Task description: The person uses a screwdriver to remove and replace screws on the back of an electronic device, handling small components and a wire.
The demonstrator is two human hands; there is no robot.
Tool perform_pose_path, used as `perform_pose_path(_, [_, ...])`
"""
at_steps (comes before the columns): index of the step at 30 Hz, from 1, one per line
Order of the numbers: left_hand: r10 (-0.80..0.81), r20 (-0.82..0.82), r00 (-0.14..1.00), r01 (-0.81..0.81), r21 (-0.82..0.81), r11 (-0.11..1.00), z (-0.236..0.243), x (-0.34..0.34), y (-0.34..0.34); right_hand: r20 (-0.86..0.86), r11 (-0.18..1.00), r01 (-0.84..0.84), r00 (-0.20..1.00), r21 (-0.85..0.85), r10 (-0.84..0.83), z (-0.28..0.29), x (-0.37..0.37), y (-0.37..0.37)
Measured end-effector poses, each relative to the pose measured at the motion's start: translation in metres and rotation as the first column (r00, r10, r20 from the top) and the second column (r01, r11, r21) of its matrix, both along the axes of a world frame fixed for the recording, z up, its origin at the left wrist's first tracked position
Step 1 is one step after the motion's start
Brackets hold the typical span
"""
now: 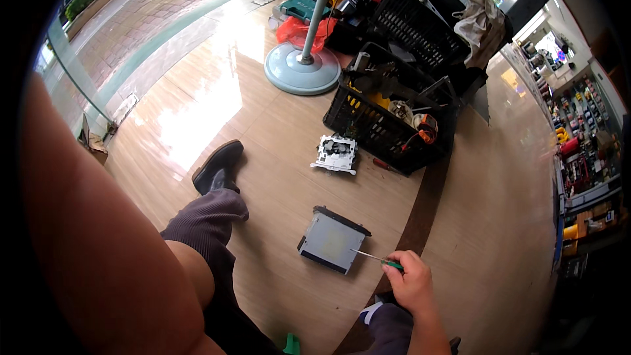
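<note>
My right hand (411, 281) is closed around the green handle of a screwdriver (373, 256). The slim metal shaft points left, and its tip is at the right side of a flat grey metal box (332, 239) with black edges, which looks like a disc drive or car stereo unit. This box lies on the floor between my legs. Whether the tip touches a screw is too small to tell. Of my left side only the bare arm shows, large and close along the left edge; the left hand is out of the picture.
Beyond the box lies a white metal bracket-like part (336, 154). Black plastic crates (368, 115) of tools stand farther back, a red-handled tool (388, 166) beside them. A fan's round base (302, 79) stands near a red plastic bag (296, 31). My shoe (220, 164) is at left.
</note>
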State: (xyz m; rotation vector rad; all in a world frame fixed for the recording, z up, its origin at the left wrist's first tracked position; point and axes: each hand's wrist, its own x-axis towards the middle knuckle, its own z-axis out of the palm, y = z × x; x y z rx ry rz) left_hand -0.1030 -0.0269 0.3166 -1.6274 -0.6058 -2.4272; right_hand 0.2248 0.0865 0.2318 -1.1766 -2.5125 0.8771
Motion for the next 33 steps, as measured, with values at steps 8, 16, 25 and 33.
perform_pose_path(8, [-0.012, -0.001, 1.0, 0.012, -0.05, 0.999, 0.005, 0.008, -0.014, -0.041, 0.999, -0.039, 0.998, -0.031, 0.038, 0.001, -0.001, -0.004])
perform_pose_path(16, [-0.004, 0.044, 0.999, 0.007, -0.071, 0.997, 0.002, 0.023, -0.029, -0.01, 0.998, -0.036, 0.999, -0.057, 0.036, -0.001, -0.005, -0.005])
perform_pose_path(25, [-0.01, 0.066, 0.998, 0.014, -0.054, 0.998, 0.012, 0.04, -0.03, -0.071, 0.999, -0.035, 0.997, -0.019, 0.034, -0.003, -0.005, -0.003])
perform_pose_path(33, [0.032, 0.084, 0.996, -0.031, -0.012, 0.999, 0.025, 0.045, -0.022, -0.052, 0.997, -0.061, 0.997, -0.038, 0.059, -0.006, -0.004, -0.006])
